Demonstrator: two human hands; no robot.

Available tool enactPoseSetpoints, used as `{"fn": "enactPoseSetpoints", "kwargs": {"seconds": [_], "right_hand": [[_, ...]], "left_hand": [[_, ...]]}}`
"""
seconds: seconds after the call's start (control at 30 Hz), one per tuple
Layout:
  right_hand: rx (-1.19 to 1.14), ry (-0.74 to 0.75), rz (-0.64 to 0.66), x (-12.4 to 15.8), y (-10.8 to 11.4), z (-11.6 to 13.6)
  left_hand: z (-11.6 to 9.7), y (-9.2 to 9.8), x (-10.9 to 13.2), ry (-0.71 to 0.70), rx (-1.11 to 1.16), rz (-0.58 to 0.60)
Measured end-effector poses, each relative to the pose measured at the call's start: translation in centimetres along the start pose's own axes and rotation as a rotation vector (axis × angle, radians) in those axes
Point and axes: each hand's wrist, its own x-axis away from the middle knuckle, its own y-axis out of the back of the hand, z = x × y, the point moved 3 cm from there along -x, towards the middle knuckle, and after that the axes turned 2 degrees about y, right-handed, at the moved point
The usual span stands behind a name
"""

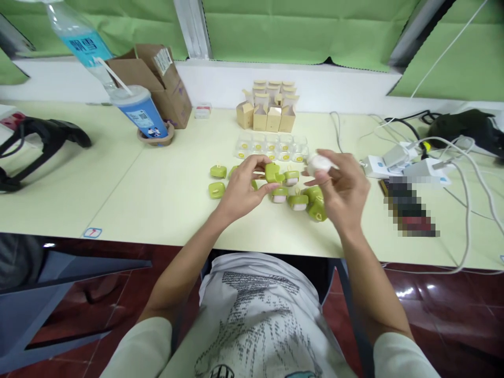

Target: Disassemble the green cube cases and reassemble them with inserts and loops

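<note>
My left hand (246, 189) pinches a small green case cover (273, 172) between thumb and fingers above the table. To its right, my right hand (344, 186) grips a smooth white rounded case (319, 164), partly hidden by the fingers. Beneath and around both hands lie several more green covers. Some have a white case showing in them, such as this covered case (298, 202) near my right hand. Two green covers, one of them this cover (216, 190), lie left of my left hand. Others overlap in a green pile (316, 209) beside my right wrist.
Behind the covers stand rows of clear plastic cups (271, 148) with yellow stickers and small open cartons (268, 113). A blue drink cup (144, 115), a bottle (84, 42) and a cardboard box (165, 86) stand left. Power strips (401, 163) and cables lie right.
</note>
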Motion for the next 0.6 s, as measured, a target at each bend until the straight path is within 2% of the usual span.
{"fn": "enactPoseSetpoints", "kwargs": {"seconds": [0.13,0.2,0.27,0.33,0.4,0.5,0.6], "right_hand": [[0.091,-0.274,-0.024,-2.8,4.7,-3.6],[0.176,-0.496,0.108,-4.1,6.2,-5.9],[0.301,-0.609,0.261,-4.8,6.7,-7.7],[0.45,-0.579,0.312,-5.1,6.4,-9.1],[0.543,-0.497,0.301,-4.8,5.6,-10.2],[0.539,-0.422,0.303,-3.8,4.4,-11.6],[0.534,-0.379,0.289,-3.3,4.0,-12.4]], "left_hand": [[0.4,0.6,0.1,0.04,-0.376,0.039],[0.6,0.4,0.2,0.054,-0.527,0.1],[0.7,0.0,0.2,0.05,-0.634,0.159],[0.6,-0.6,0.3,0.035,-0.722,0.211],[0.5,-1.2,0.4,0.009,-0.792,0.263],[0.3,-1.7,0.5,-0.018,-0.869,0.317],[0.4,-1.8,0.7,-0.024,-0.913,0.321]]}}
